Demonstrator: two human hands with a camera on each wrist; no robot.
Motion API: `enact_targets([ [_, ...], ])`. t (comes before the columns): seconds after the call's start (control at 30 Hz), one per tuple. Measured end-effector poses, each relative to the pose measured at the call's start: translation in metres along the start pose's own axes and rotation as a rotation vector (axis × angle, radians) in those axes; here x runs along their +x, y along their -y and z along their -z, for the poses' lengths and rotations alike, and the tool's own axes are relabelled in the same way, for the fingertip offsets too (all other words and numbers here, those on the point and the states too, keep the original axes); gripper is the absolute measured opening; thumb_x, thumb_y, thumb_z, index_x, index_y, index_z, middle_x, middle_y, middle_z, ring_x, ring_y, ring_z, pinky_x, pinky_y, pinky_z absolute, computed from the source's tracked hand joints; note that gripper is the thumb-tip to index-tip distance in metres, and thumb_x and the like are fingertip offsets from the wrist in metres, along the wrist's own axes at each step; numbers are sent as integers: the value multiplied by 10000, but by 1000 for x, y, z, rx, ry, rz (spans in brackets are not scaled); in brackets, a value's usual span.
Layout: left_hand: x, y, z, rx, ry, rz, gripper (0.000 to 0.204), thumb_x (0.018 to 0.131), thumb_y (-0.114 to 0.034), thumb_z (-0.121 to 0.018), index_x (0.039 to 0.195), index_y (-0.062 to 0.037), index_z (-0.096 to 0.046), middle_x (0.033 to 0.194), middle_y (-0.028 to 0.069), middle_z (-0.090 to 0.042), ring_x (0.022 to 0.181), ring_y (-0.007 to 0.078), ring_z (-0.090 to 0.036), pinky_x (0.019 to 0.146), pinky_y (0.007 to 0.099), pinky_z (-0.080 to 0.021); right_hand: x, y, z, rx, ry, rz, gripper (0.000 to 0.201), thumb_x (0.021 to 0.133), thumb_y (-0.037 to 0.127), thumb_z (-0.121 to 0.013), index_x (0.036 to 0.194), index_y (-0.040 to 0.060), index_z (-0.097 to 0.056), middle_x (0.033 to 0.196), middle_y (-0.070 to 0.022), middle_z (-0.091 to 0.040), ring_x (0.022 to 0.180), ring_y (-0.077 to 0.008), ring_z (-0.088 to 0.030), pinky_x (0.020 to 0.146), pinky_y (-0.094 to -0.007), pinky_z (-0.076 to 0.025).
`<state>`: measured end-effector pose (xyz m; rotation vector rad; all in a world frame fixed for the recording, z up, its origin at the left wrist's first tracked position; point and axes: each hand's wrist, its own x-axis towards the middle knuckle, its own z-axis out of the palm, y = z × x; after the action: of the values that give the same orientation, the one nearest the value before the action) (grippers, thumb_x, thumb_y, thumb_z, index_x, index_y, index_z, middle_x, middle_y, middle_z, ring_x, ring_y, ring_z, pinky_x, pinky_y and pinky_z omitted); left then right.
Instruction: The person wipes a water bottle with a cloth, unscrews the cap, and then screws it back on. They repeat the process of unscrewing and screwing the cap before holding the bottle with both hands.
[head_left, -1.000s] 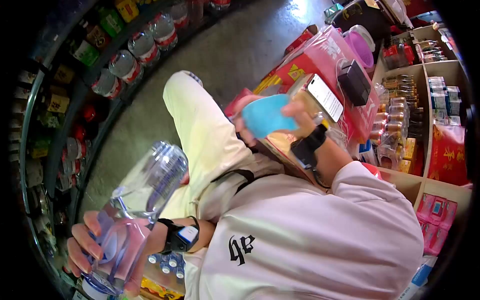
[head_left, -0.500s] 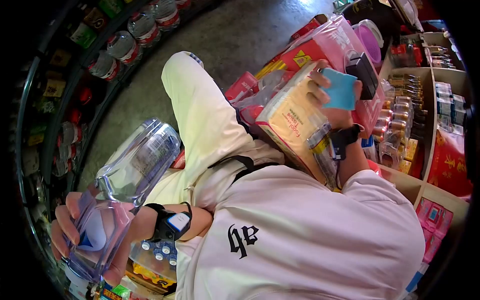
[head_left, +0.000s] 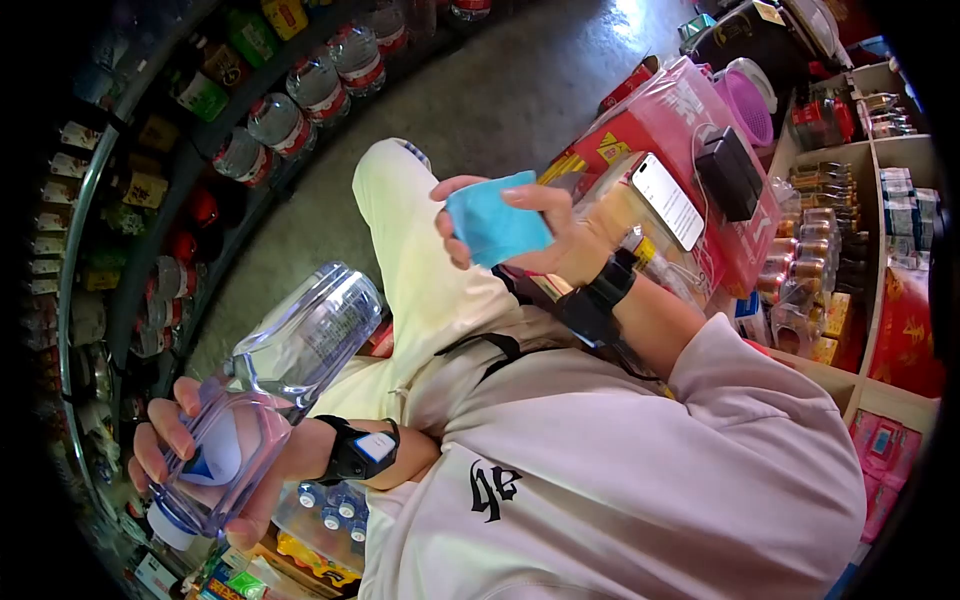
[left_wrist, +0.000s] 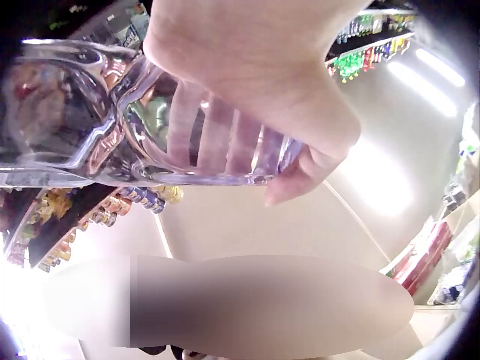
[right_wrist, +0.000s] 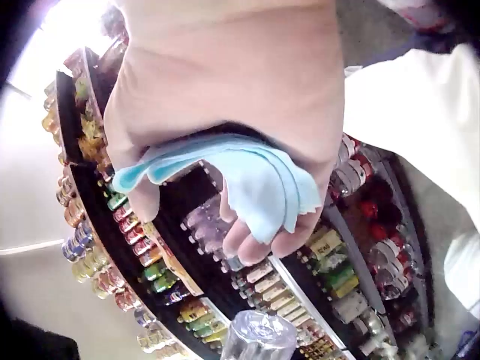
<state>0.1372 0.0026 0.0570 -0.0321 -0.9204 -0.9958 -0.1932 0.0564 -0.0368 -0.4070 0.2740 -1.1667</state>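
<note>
In the head view my left hand (head_left: pixel 280 475) grips a large clear plastic bottle (head_left: pixel 310 320) near its capped end. The cap (head_left: pixel 170 525) points down and left, while the base tilts up toward the legs. The left wrist view shows fingers wrapped round the ribbed bottle (left_wrist: pixel 67 112). My right hand (head_left: pixel 565 235) holds a folded light blue cloth (head_left: pixel 498 220) between thumb and fingers, apart from the bottle and in front of the knee. Seen from the right wrist, the cloth (right_wrist: pixel 255 187) hangs in layers across the palm, with the bottle's base (right_wrist: pixel 259 337) beyond it.
Curved shelves (head_left: pixel 185 300) of bottled drinks run along the left. On the right, a phone (head_left: pixel 668 200) lies on a tissue pack beside a red box (head_left: pixel 715 110) and a black adapter (head_left: pixel 728 172). Wooden shelving (head_left: pixel 870 250) with cans stands farther right.
The right hand, with the blue cloth, has swung left from over the tissue pack to in front of the legs, uncovering the phone. The left hand keeps its grip on the bottle.
</note>
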Motion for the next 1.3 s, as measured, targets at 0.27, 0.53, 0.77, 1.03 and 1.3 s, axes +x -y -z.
enact_targets([
  [0.27,-1,-4,-5,34,2,23,785,581,-236,-849,1252,-136,-454,1078,-23,-516,922,175,-512,881,398,-356,45,-42,-6,-9,71,-110,606,944,398,-642,1381,3,-499,1241,-188,-638,1009,-265,-657,918,-363,-526],
  [0.53,-11,12,-30,19,-39,21,819,578,-262,-870,1260,-137,-434,1066,-20,-497,911,176,-498,876,398,-355,45,-63,-26,-116,178,-106,821,893,672,-616,1443,87,-443,1311,-90,-590,1132,-173,-616,873,-313,-566],
  [0.77,-23,37,-57,208,-51,133,846,563,-288,-902,1255,-123,-444,1085,-18,-498,888,180,-492,849,404,-354,44,-54,-27,113,208,-118,563,994,403,-631,1410,53,-484,1175,-81,-674,990,-110,-671,703,-265,-583],
  [1.03,-32,79,-82,479,-41,86,858,546,-370,-884,1230,-104,-438,1031,-11,-446,844,185,-445,803,386,-328,46,-40,-12,229,97,-104,478,981,360,-618,1334,53,-519,1208,-134,-633,1060,-256,-687,801,-457,-625],
  [1.3,-30,88,-88,620,-36,78,845,616,-430,-826,1240,-73,-381,1030,41,-405,870,216,-403,839,419,-375,47,-37,-6,205,84,-158,517,959,432,-584,1339,86,-521,1219,-110,-585,917,-205,-701,593,-333,-618],
])
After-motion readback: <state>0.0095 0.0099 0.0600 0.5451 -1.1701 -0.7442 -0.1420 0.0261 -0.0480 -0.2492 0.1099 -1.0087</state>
